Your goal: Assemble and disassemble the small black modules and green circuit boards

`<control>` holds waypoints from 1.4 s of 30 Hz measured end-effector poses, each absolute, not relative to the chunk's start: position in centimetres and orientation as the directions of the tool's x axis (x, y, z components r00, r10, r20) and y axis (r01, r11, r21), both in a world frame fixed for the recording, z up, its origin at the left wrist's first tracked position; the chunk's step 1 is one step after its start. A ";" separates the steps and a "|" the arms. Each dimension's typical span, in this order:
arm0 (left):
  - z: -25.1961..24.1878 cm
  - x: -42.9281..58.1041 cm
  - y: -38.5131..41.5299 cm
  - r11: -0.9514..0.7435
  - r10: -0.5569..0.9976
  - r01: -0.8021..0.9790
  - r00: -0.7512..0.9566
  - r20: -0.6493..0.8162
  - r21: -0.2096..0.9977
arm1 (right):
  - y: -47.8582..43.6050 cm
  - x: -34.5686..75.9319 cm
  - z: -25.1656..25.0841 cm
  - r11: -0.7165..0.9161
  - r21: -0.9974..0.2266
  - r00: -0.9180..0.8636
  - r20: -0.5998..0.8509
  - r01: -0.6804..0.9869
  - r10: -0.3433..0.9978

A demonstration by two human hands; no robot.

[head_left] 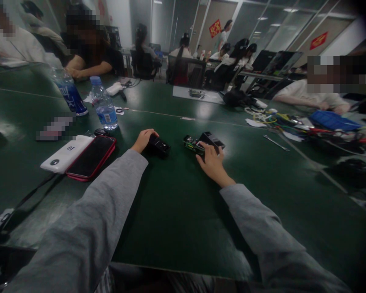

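Observation:
Just left of centre, my left hand (144,139) is closed on the left end of a small black plastic case (160,146), which rests on the table. My right hand (213,162) reaches in from the right. Its thumb and a finger close around the right end of a green circuit board (191,143). A second black box-shaped part (214,140) lies directly behind these fingers, next to the board. Its contact with the other fingers is partly hidden. A gap of bare table separates the two hands.
On the left lie a white power bank (65,154), a phone in a red case (93,158), and two bottles, one a water bottle (105,108). A wrench (276,142), tangled cables (262,118) and a blue tray (335,121) are at right. Other people sit around the green table (171,211).

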State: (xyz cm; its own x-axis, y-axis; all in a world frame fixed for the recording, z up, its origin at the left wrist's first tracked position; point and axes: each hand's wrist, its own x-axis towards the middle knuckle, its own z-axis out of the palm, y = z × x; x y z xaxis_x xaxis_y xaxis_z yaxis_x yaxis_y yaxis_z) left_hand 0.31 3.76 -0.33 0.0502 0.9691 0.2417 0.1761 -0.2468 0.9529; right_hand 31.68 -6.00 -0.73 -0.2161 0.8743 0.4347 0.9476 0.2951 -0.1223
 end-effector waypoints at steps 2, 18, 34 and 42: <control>-0.2 0.3 3.6 -0.244 0.970 0.191 0.046 0.240 0.951 | -5.9 31.7 -0.8 0.292 -0.115 -0.216 0.436 0.949 0.874; -0.2 0.4 3.6 -0.234 0.972 0.189 0.033 0.232 0.954 | -5.9 31.7 -0.9 0.291 -0.124 -0.210 0.441 0.949 0.872; -0.2 0.4 3.6 -0.213 0.977 0.173 0.043 0.209 0.962 | -5.9 31.8 -0.9 0.300 -0.111 -0.223 0.443 0.948 0.868; -0.4 0.5 3.7 -0.221 0.975 0.168 0.042 0.217 0.961 | -5.8 31.8 -1.1 0.299 -0.108 -0.221 0.453 0.948 0.864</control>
